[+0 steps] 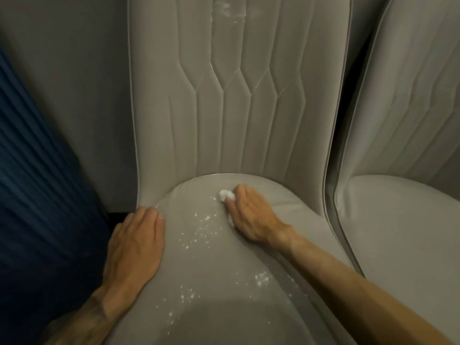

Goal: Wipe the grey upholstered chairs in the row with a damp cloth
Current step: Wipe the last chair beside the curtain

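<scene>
Right hand (251, 215) bunched over small white cloth (226, 195), pressed on grey chair (211, 270) seat near backrest. Left hand (135, 247) flat, fingers together, bracing seat edge at 9 o'clock. White specks (199, 232) toward 6: advise overlapping strokes, steady pressure.

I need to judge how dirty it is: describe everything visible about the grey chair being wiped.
The grey upholstered chair with stitched panel backrest faces the camera, its smooth seat and upright back edged in pale piping. White specks scatter across the seat, and a whitish smear marks the upper backrest. The left hand lies flat on the seat's left edge; the right hand presses a small white cloth wad onto the seat near the back.
</scene>
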